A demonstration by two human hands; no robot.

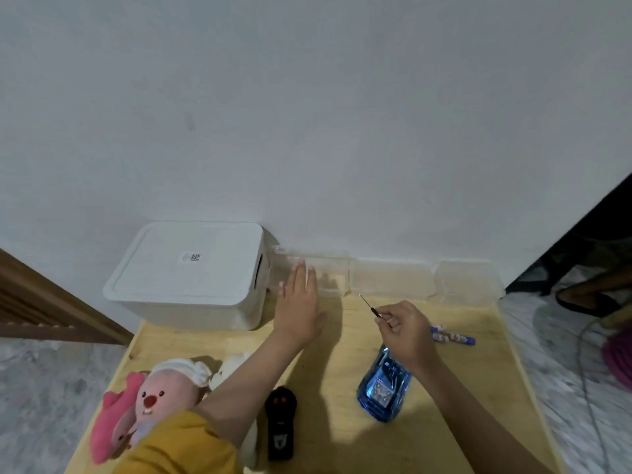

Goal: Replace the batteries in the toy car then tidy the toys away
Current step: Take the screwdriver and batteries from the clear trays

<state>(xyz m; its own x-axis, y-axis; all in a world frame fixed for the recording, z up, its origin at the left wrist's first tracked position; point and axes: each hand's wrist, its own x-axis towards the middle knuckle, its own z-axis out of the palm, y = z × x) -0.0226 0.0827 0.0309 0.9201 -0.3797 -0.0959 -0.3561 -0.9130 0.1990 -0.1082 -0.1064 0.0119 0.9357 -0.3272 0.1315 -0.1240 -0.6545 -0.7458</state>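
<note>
One thin metal screwdriver (371, 307) is being pinched in the right hand (407, 331).
The left hand (298, 304) is being held flat, fingers straight, by three clear plastic containers (391, 277); one blue toy car (384, 388) is lying on the wooden table (335, 436), two purple batteries (453, 336) beside.

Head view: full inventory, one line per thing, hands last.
storage box: 1, white, lid on, back left of table against wall
clear containers: 3, transparent, in a row along the wall right of the box
toy car: 1, blue, on table below right hand
batteries: 2, purple and white, right of right hand
remote control: 1, black, near front centre
plush toy: 1, pink, white cap, front left
table: 1, light wood
screwdriver: 1, thin, in right hand
left hand: flat, fingers straight, reaching at leftmost container
right hand: pinches screwdriver
</note>
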